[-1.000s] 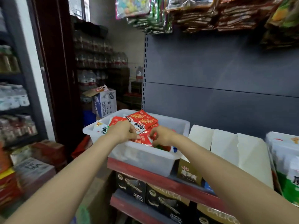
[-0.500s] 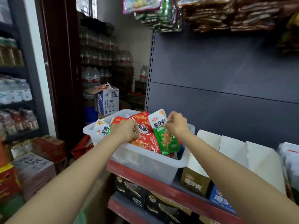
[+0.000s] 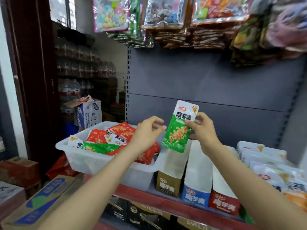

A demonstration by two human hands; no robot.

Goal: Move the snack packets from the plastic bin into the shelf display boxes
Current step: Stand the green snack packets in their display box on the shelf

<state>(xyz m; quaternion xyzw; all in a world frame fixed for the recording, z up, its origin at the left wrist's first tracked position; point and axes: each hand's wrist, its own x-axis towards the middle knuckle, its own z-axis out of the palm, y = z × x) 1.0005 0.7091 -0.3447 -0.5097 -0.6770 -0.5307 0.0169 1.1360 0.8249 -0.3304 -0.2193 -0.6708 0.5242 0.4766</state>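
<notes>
A green snack packet [image 3: 179, 128] is held upright in the air by the right hand [image 3: 203, 130], pinched along its right edge between the thumb and the curled fingers. It hangs just above the open top of the nearest of the display boxes, the olive-fronted box [image 3: 168, 185], and in front of the grey back panel [image 3: 216, 83] of the shelf. The grip of the left hand [image 3: 147, 132] is empty: its fingers are loosely curled with nothing between them, and the fingertips are seen just beside the left edge of the packet; whether they touch it cannot be told.

The plastic bin [image 3: 79, 159], white and translucent, is set on the red-edged shelf [image 3: 166, 200], to the left of the boxes. Red snack packets [image 3: 123, 130] and another green packet [image 3: 94, 146] are heaped inside it, below the left forearm.

To the right of the olive box, a blue-fronted box [image 3: 196, 196] and a red-fronted box [image 3: 224, 205] are lined up side by side, their white flaps raised. Further right, white packaged goods [image 3: 265, 161] are stacked on the same shelf. Bagged sweets [image 3: 111, 13] are hung overhead. A printed carton [image 3: 41, 200] is seen at lower left.
</notes>
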